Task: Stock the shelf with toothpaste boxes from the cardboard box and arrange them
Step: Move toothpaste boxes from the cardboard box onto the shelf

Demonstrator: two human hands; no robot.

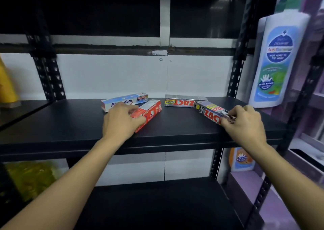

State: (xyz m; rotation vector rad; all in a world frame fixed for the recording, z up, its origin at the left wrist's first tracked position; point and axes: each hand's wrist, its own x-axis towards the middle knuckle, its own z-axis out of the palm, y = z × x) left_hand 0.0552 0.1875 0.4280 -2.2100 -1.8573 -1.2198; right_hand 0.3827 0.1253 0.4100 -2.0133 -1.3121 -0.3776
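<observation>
- Shelf (175,124): four toothpaste boxes lie flat on it, none standing, none in a neat row.
- Left pair: blue box (138,97) lies crosswise towards the back; red box (152,109) lies at an angle just in front of it, far end close to it. Contact between them cannot be told.
- Right pair: rear Zact box (184,101) lies crosswise with its print upside down; front Zact box (210,111) lies skewed, far end near the rear one's right end.
- Left hand (121,119): fingers curled over the near end of the red box, holding it. The hand also covers part of the blue box.
- Right hand (245,123): fingertips pinch the near end of the front Zact box, close to the shelf's front edge.
- Cardboard box: not in view, so remaining stock is unknown.
- Judgement: stocking is underway with four boxes placed. Arranging is barely begun, since both held boxes sit crooked and need squaring with their partners.
- Lower shelf (157,203) holds no toothpaste in view.
- Bottle (278,61) stands on the neighbouring rack to the right.
</observation>
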